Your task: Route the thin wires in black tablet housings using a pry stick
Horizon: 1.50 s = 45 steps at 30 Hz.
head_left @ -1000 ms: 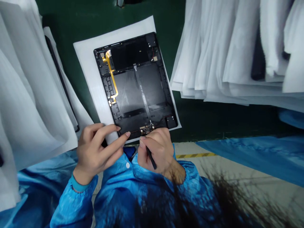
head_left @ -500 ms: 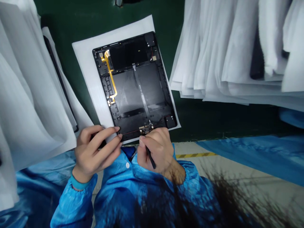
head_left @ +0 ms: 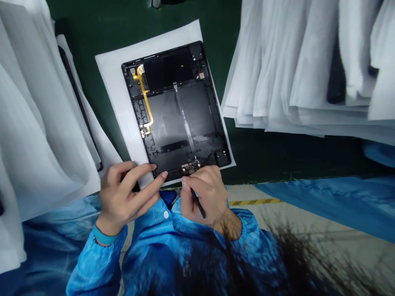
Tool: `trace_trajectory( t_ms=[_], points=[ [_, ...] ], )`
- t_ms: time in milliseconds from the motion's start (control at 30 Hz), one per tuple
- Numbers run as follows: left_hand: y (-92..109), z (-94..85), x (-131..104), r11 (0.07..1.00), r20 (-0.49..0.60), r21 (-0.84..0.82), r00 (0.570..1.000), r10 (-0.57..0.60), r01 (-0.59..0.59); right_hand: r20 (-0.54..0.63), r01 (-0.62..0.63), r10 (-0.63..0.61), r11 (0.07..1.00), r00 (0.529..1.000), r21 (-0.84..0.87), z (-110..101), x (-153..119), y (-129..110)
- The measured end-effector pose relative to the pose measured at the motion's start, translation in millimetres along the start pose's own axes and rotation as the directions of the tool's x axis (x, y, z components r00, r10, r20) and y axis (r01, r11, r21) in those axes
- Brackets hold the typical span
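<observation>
An opened tablet back housing [head_left: 166, 123] lies inner side up on a white sheet [head_left: 114, 90]. My left hand [head_left: 128, 191] is at its near left corner, fingers stretched and spread. Two of its fingertips rest on the housing near the edge; the thumb's tip is hidden. My right hand [head_left: 205, 193] is closed around a slim black tool [head_left: 199, 204], whose tip I cannot see. That hand is at the near edge, beside a small circuit board [head_left: 190, 167] with a thin red wire running left. A yellow flex cable [head_left: 148, 109] and a grey ribbon cable [head_left: 184, 119] run along the housing.
The green tabletop [head_left: 212, 24] carries white-wrapped items in rows, one on the left [head_left: 40, 102] and one on the right [head_left: 277, 74]. Dark slabs show between the wraps. Past the near edge is a floor with a yellow-and-black stripe [head_left: 253, 202].
One fingertip of my left hand has slid right along the near edge of the housing. The right hand stays at the board, with the tool tilted slightly differently.
</observation>
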<state>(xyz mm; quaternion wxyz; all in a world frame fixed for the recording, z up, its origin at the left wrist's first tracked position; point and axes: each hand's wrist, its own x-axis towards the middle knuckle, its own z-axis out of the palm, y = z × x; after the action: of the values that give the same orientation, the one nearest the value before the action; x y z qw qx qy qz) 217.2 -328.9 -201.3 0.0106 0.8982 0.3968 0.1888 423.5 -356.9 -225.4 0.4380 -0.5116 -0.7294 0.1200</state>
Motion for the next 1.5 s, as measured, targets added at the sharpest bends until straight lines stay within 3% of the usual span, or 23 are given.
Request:
trace_trajectory(
  t_ms=[100, 233, 433, 533, 667, 833, 1067, 1333, 1500],
  points=[
    [3.6, 2.4, -1.7, 0.999, 0.005, 0.035, 1.000, 0.014, -0.014, -0.041, -0.050, 0.055, 0.992, 0.998, 0.116, -0.4, -0.8, 0.7],
    [15.3, 7.1, -3.9, 0.997, 0.001, 0.049, 0.998, -0.066, 0.065, -0.080, -0.062, 0.086, 0.963, 0.993, 0.262, -3.0, 0.3, 2.7],
    [25.0, 11.2, -4.4, 0.987, -0.020, 0.045, 0.988, -0.154, 0.155, 0.110, -0.112, 0.081, 0.945, 0.991, 0.307, -12.8, 19.3, -0.5],
    [24.6, 13.0, -3.8, 0.976, -0.034, 0.023, 0.975, -0.218, 0.218, 0.227, -0.118, 0.044, 0.939, 0.973, 0.323, -15.5, 34.2, -1.8],
    [25.1, 15.6, -5.2, 0.953, -0.031, -0.020, 0.953, -0.303, 0.302, 0.326, -0.203, 0.088, 0.919, 0.941, 0.338, -16.8, 47.1, -2.6],
    [26.3, 19.1, -11.4, 0.947, 0.003, -0.021, 0.947, -0.321, 0.321, 0.358, -0.208, 0.080, 0.919, 0.930, 0.336, -15.5, 48.3, -2.7],
    [26.6, 19.9, -6.0, 0.898, -0.033, -0.079, 0.899, -0.437, 0.434, 0.404, -0.226, 0.088, 0.923, 0.911, 0.311, -15.2, 50.4, -3.4],
    [24.9, 21.4, -6.4, 0.898, -0.041, -0.070, 0.898, -0.438, 0.435, 0.412, -0.220, 0.083, 0.929, 0.907, 0.298, -14.9, 51.4, -4.2],
    [24.4, 21.9, -7.1, 0.948, -0.139, -0.002, 0.938, -0.316, 0.319, 0.405, -0.209, 0.077, 0.934, 0.911, 0.291, -13.9, 51.0, -4.4]
  ],
)
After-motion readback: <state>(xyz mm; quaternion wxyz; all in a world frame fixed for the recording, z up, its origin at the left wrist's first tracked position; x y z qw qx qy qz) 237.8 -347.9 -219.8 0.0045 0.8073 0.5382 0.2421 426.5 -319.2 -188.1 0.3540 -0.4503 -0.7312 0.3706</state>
